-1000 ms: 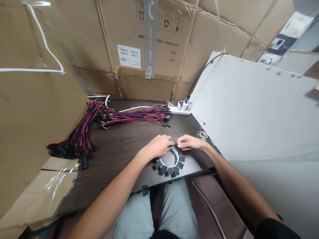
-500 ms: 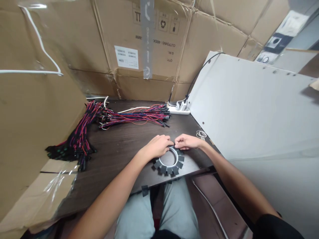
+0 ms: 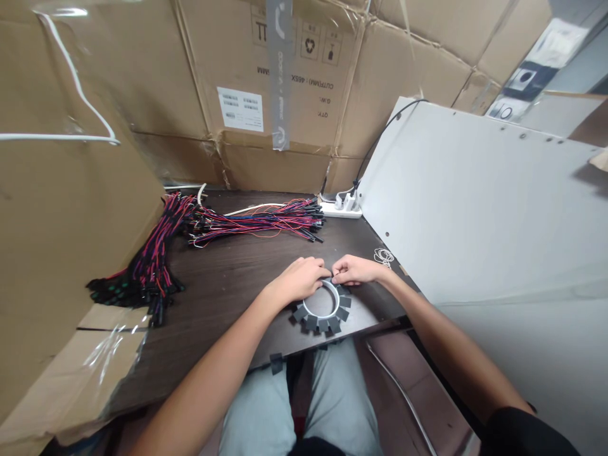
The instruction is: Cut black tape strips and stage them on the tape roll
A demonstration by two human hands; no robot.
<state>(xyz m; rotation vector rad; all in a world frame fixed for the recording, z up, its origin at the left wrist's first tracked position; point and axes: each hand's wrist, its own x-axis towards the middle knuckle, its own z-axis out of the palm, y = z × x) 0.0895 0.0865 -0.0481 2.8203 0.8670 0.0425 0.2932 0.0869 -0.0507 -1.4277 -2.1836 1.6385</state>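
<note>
A pale ring (image 3: 339, 303) lies flat on the dark table, with short black tape pieces (image 3: 312, 323) sticking out around its outside. My left hand (image 3: 304, 277) is closed over the ring's upper left edge, thumb toward the hole and fingers over the rim. At the upper right of the ring, my right hand (image 3: 354, 270) pinches with thumb and index finger beside a dark bit that looks like a tape piece. The fingertips of both hands are close together there and partly hide it. Another black tape piece (image 3: 276, 363) hangs from the table's front edge.
Bundles of red, blue and black wires (image 3: 256, 221) lie at the back and on the left (image 3: 159, 259). A white power strip (image 3: 349, 208) stands behind. A coil of thin pale cord (image 3: 384, 256) rests by the white panel (image 3: 475, 202). Cardboard (image 3: 171, 76) walls the back and left.
Almost nothing differs. My right hand has shifted very slightly toward the left hand; the ring and the left hand stay in place.
</note>
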